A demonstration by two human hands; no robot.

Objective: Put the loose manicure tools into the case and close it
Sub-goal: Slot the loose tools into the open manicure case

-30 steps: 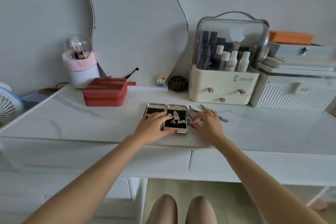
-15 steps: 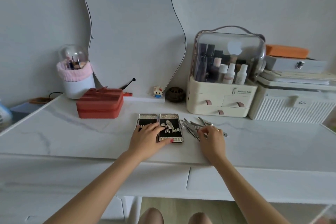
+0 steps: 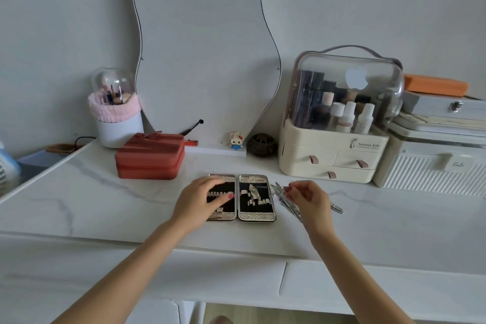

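The manicure case (image 3: pixel 256 216) lies open flat on the white marble table, its two black-lined halves side by side, with silver clips inside. My left hand (image 3: pixel 202 197) rests flat on the left half, fingers spread. Right of the case, several loose metal manicure tools (image 3: pixel 285 202) lie in a pile. My right hand (image 3: pixel 310 200) hovers just over that pile, its fingertips pinched on the end of a thin metal tool (image 3: pixel 278 187) that points toward the case. Part of the pile is hidden under this hand.
A red zip pouch (image 3: pixel 150 155) sits behind the case to the left. A cream cosmetics organiser (image 3: pixel 334 160) and a white ribbed box (image 3: pixel 431 168) stand at the back right. A wavy mirror (image 3: pixel 205 60) and brush holder (image 3: pixel 115 118) line the wall.
My right hand has lifted off the pile of tools and now pinches one thin tool. My left hand has stayed on the case's left half. The camera has tilted upward.
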